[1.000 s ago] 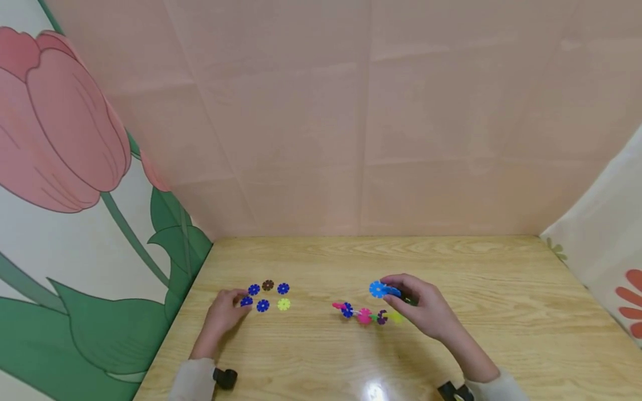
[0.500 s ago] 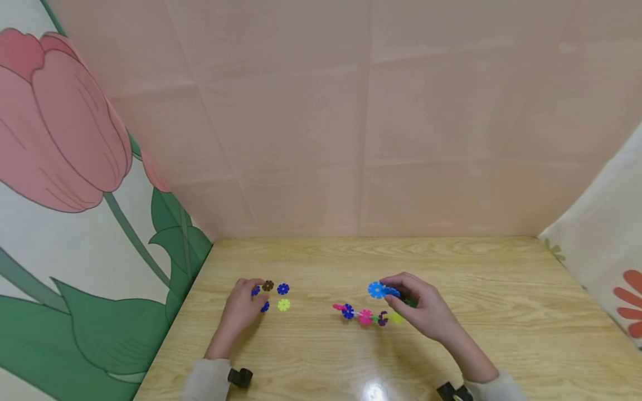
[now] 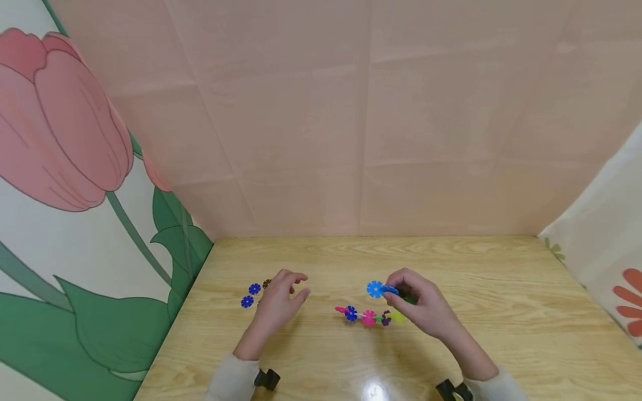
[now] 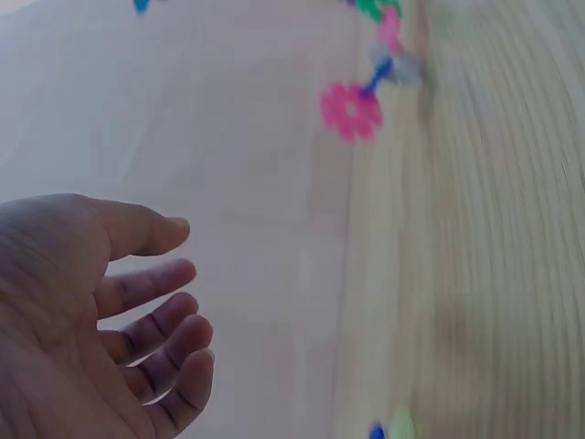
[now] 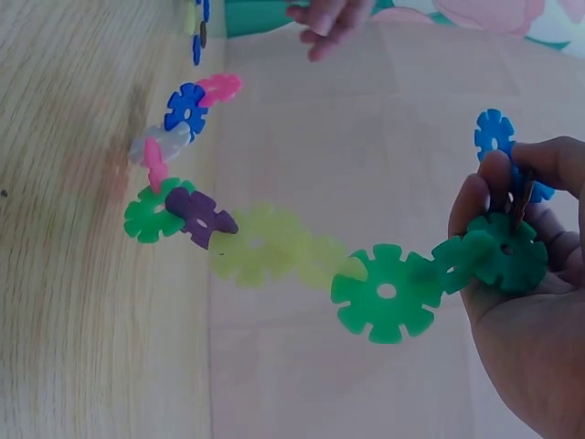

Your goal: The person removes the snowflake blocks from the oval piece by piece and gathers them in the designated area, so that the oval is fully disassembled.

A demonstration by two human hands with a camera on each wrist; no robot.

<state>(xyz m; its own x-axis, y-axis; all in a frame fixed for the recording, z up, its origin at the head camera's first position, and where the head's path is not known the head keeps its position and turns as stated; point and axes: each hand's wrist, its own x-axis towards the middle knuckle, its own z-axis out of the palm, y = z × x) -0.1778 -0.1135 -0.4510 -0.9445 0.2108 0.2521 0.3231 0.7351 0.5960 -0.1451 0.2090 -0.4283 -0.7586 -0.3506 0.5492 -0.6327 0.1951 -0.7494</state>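
My right hand [image 3: 418, 303] holds one end of a chain of interlocking flower-shaped plastic discs, raised over the table. Light blue discs [image 3: 374, 289] stick out past its fingertips, and green discs [image 5: 386, 293] lead away from the palm in the right wrist view. Yellow, purple [image 5: 201, 217], clear, pink and dark blue discs make up the hanging part, with a pink disc [image 4: 351, 111] at its far end. My left hand [image 3: 278, 298], fingers loosely bent, holds nothing and hovers above loose discs. Dark blue [image 3: 247, 301] and brown [image 3: 267, 283] ones show beside it; it hides others.
A wood-grain table [image 3: 501, 312] lies under both hands. Behind it hangs a pinkish cloth [image 3: 361, 139]. A tulip-print panel [image 3: 75, 128] borders the left, and a white floral cloth [image 3: 602, 245] the right.
My left hand has moved rightward across the loose discs, uncovering the leftmost dark blue ones and covering the yellow and right-hand blue ones. My right hand stays almost still with the chain.
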